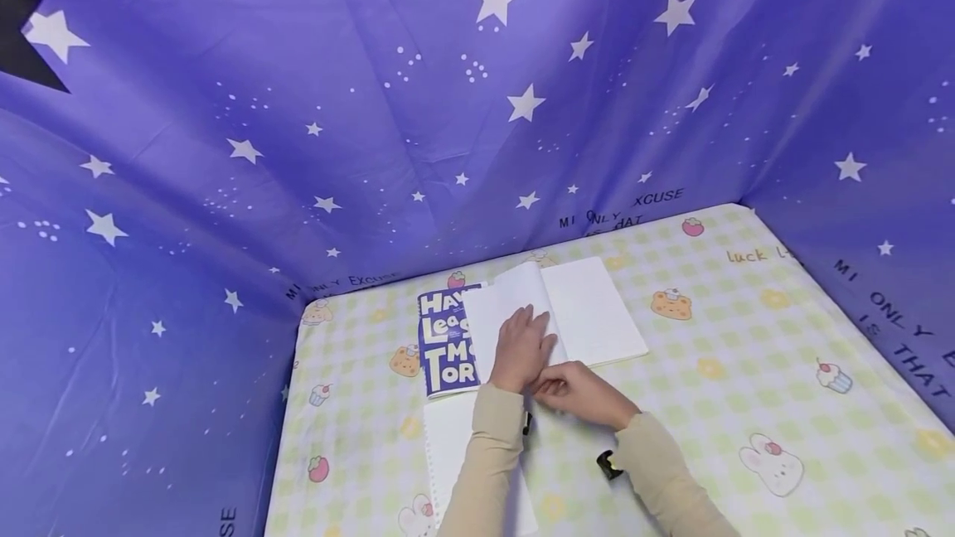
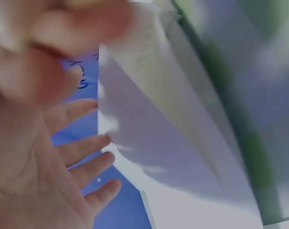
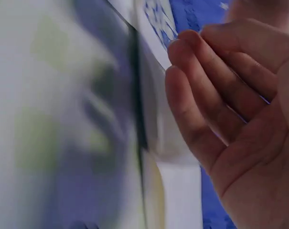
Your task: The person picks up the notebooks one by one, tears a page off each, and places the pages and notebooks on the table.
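A notebook (image 1: 597, 309) lies open on the table, with blank white pages on both sides. My left hand (image 1: 522, 346) rests over its left page near the fold, with fingers stretched out; the left wrist view shows the open palm (image 2: 44, 176) beside a curving page (image 2: 149, 124). By the notebook's lower edge, close to my left wrist, is my right hand (image 1: 585, 392). Its fingers (image 3: 197, 114) are loosely bent towards the thumb, and nothing shows between them. A blue notebook (image 1: 436, 346) with large white letters lies at the left, partly covered by the open one.
A white spiral-edged pad (image 1: 451, 446) lies below the blue notebook, partly under my left forearm. The table wears a green-and-white checked cloth (image 1: 716, 437) with cartoon prints. A purple curtain (image 1: 418, 106) with white stars closes off the back and sides.
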The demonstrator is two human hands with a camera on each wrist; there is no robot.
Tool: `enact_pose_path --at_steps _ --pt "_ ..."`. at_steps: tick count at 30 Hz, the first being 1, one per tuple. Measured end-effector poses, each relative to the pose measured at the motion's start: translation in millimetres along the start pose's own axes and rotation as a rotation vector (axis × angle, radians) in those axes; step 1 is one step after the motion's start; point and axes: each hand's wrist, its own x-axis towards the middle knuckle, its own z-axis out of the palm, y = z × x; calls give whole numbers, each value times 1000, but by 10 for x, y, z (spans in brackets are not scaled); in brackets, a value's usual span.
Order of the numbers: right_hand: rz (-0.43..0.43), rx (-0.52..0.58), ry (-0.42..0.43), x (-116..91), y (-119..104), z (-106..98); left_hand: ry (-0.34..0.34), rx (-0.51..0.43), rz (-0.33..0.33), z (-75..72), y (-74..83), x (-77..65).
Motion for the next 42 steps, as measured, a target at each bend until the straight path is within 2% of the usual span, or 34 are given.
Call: enact_pose_path --at_steps 3,7,12,16,19,23,26,30,34,42 --pt "19 -20 44 -44 0 -168 -2 69 -7 40 12 9" --pt "25 -164 146 -55 51 -395 32 111 14 110 12 19" --pt "111 -317 213 -15 146 -635 38 116 22 222 13 -2" --pt "177 -401 235 64 242 -805 -4 92 -11 300 14 -47" --pt "204 -475 240 141 339 -948 -8 71 -36 321 34 -63" --pt "253 -589 214 278 465 -1133 37 61 -65 332 63 -50" --pt "286 -652 200 381 533 -1244 73 44 -61 332 91 -37" --pt "260 -693 224 527 594 -1304 85 52 -43 336 101 -46" --pt "213 -734 235 648 647 -1318 67 64 -47 384 90 -62" --pt "204 -759 137 849 740 -1252 5 85 -27 424 27 -131"
